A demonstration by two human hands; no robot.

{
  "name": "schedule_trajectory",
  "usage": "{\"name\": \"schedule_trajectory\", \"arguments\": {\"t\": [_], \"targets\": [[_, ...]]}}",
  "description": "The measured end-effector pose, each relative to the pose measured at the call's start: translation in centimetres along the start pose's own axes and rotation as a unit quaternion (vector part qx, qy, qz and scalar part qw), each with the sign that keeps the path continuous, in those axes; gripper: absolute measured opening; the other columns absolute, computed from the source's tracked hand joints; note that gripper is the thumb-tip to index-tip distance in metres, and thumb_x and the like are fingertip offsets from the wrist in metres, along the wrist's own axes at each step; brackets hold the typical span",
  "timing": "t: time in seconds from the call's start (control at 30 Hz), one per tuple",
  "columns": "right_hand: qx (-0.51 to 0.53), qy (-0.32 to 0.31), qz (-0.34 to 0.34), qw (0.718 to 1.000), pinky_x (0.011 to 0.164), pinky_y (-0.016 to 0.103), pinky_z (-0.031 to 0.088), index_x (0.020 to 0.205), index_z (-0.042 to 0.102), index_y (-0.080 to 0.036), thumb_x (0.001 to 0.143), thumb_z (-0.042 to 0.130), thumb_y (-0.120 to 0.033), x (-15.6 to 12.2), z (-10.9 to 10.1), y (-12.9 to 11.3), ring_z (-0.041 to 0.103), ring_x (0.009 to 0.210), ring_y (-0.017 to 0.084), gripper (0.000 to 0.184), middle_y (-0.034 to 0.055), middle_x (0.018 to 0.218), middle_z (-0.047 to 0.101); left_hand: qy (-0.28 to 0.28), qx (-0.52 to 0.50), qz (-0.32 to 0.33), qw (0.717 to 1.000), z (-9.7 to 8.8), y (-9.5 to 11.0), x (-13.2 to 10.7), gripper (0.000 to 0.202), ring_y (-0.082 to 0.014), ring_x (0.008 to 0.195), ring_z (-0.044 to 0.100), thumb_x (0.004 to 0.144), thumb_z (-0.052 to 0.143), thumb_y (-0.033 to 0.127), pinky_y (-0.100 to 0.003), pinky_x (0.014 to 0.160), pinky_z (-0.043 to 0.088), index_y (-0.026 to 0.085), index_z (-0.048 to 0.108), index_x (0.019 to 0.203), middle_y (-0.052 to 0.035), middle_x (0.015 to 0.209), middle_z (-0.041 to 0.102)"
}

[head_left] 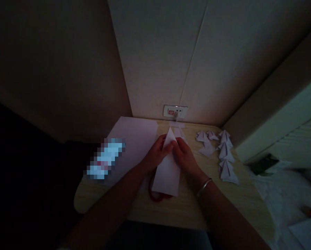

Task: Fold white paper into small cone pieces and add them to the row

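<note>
A folded white paper (168,175) with a pointed far end stands out at the middle of the table. My left hand (156,151) grips its left edge, the thumb lying on top. On the opposite edge, my right hand (183,154) pinches the same paper just below the point. Part of a red-handled tool (155,198), perhaps scissors, shows from beneath the paper; the rest is hidden. To the left lies a large white sheet (134,139). Several folded paper pieces (226,152) sit in a group on the right.
A blurred bright phone-like screen (105,159) rests over the left part of the sheet. Behind the wooden table (181,215) is a wall socket (175,111) with a plug in it. Paper strips (180,132) lie beyond my hands. White bedding-like material is at the right.
</note>
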State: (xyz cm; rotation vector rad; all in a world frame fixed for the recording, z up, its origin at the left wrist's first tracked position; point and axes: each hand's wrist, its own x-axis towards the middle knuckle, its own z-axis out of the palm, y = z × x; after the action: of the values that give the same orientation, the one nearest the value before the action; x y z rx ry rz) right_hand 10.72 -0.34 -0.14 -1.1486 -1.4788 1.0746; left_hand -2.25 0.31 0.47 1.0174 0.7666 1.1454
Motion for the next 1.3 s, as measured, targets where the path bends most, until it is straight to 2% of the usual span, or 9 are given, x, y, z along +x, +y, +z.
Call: {"name": "schedule_trajectory", "arguments": {"t": [0.07,0.17,0.27,0.4,0.57,0.73,0.9,1.1,1.3], "targets": [[-0.028,0.014,-0.003,1.000,0.061,0.025,0.045,0.094,0.053,-0.021,0.087,0.042,-0.048,0.1,-0.2,0.2,0.056,0.074,0.016,0.030,0.0026,0.084,0.061,0.013,0.058,0.004,0.998,0.0,-0.2,0.0,0.035,-0.0163,0.078,0.059,0.073,0.066,0.035,-0.024,0.071,0.043,0.017,0.061,0.103,-0.0052,0.091,0.068],[-0.063,0.007,0.000,0.998,0.058,0.025,0.043,0.094,0.052,-0.021,0.087,0.042,-0.048,0.2,-0.5,0.2,0.054,0.069,0.015,0.029,0.0016,0.081,0.059,0.051,0.135,0.000,0.990,-0.4,-0.3,0.3,0.027,-0.0144,0.065,0.055,0.076,0.061,0.038,-0.023,0.061,0.040,0.016,0.066,0.090,-0.0023,0.076,0.065],[-0.084,0.016,-0.003,0.996,0.055,0.024,0.040,0.087,0.054,-0.021,0.086,0.045,-0.049,0.4,-1.0,-0.1,0.052,0.065,0.015,0.029,0.0002,0.074,0.057,0.062,0.189,0.027,0.980,-0.9,-0.3,0.5,0.022,-0.0154,0.066,0.053,0.076,0.060,0.036,-0.023,0.060,0.039,0.016,0.068,0.081,-0.0014,0.071,0.064],[-0.019,0.046,0.014,0.999,0.054,0.025,0.039,0.082,0.056,-0.021,0.084,0.044,-0.052,0.7,-1.7,-0.9,0.049,0.062,0.014,0.033,-0.0001,0.070,0.056,0.018,0.246,0.058,0.967,-0.9,-0.1,0.4,0.022,-0.0180,0.074,0.057,0.079,0.056,0.033,-0.025,0.069,0.041,0.018,0.070,0.087,-0.0020,0.078,0.067],[0.064,0.048,0.027,0.996,0.049,0.024,0.038,0.094,0.058,-0.022,0.082,0.048,-0.050,0.6,-1.7,-1.3,0.046,0.055,0.012,0.031,-0.0009,0.070,0.054,-0.027,0.286,0.077,0.955,-0.2,0.2,-0.5,0.028,-0.0180,0.075,0.059,0.081,0.053,0.031,-0.025,0.072,0.041,0.020,0.068,0.102,-0.0019,0.085,0.069],[0.060,0.077,-0.002,0.995,0.049,0.023,0.039,0.092,0.056,-0.024,0.083,0.048,-0.049,0.4,-1.5,-0.8,0.047,0.057,0.012,0.027,-0.0015,0.072,0.054,-0.034,0.254,0.058,0.965,0.0,0.2,-0.8,0.032,-0.0176,0.069,0.057,0.077,0.060,0.032,-0.024,0.067,0.041,0.020,0.067,0.106,-0.0014,0.080,0.069],[0.069,0.076,0.011,0.995,0.048,0.022,0.038,0.090,0.054,-0.023,0.081,0.049,-0.050,0.4,-1.5,-0.8,0.046,0.056,0.011,0.028,-0.0016,0.072,0.053,-0.026,0.225,0.043,0.973,0.1,0.2,-0.8,0.030,-0.0182,0.070,0.057,0.074,0.063,0.028,-0.024,0.067,0.040,0.020,0.069,0.102,-0.0010,0.081,0.069],[0.071,0.096,0.005,0.993,0.046,0.022,0.035,0.084,0.054,-0.022,0.079,0.052,-0.048,0.5,-1.6,-1.0,0.043,0.054,0.011,0.026,-0.0022,0.066,0.050,-0.044,0.271,0.063,0.960,0.2,0.4,-1.0,0.033,-0.0177,0.069,0.058,0.079,0.056,0.029,-0.025,0.067,0.041,0.021,0.066,0.109,-0.0007,0.083,0.070],[0.074,0.108,0.010,0.991,0.044,0.022,0.031,0.077,0.055,-0.021,0.080,0.052,-0.046,0.5,-1.8,-1.1,0.039,0.050,0.010,0.025,-0.0039,0.059,0.044,-0.064,0.309,0.079,0.946,0.3,0.7,-1.1,0.031,-0.0168,0.068,0.058,0.081,0.054,0.030,-0.024,0.068,0.041,0.022,0.067,0.108,-0.0006,0.079,0.069]]}}
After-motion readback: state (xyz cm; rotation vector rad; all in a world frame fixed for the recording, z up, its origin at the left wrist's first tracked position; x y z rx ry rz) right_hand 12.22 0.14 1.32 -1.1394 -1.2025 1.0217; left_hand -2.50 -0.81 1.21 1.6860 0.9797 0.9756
